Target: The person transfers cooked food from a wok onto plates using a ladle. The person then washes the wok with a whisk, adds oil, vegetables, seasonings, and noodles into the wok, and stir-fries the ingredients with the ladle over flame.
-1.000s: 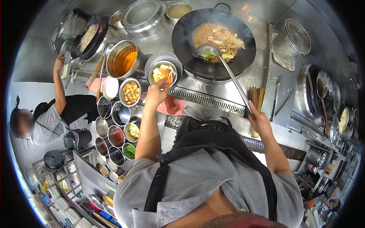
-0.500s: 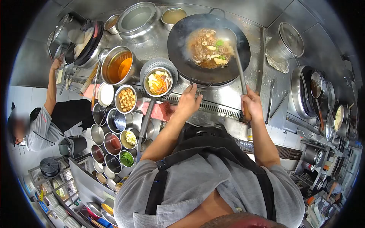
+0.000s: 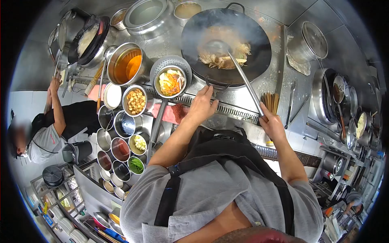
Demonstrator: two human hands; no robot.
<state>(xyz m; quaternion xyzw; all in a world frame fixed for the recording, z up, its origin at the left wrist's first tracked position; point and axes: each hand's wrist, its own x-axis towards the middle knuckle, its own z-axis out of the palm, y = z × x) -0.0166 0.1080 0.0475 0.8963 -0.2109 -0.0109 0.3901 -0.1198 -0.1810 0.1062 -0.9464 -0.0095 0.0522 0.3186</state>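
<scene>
My right hand (image 3: pixel 272 124) is closed round the handle of a long metal ladle (image 3: pixel 245 83). The ladle's bowl lies in the dark wok (image 3: pixel 194 60), over a clump of noodles (image 3: pixel 227 60) with pale pieces among them. Steam hides part of the wok's far side. At the wok's near rim, my left hand (image 3: pixel 201 106) has its fingers on the small loop handle, thumb standing apart. Left of this hand, a metal bowl of mixed sliced ingredients (image 3: pixel 171 83) rests on a perforated strainer (image 3: pixel 162 62).
Left stand a pot of orange liquid (image 3: pixel 126 67), a bowl of brown cubes (image 3: pixel 135 102) and several containers of ingredients. A bamboo brush (image 3: pixel 270 103) is near my right hand. Another person (image 3: pixel 44 133) works at a second wok on the left. A lidded pot (image 3: pixel 314 40) stands right.
The ladle has swung left from the wok's right side onto the noodles, which are now bunched together. Steam has thickened. My left hand stays at the wok's near handle.
</scene>
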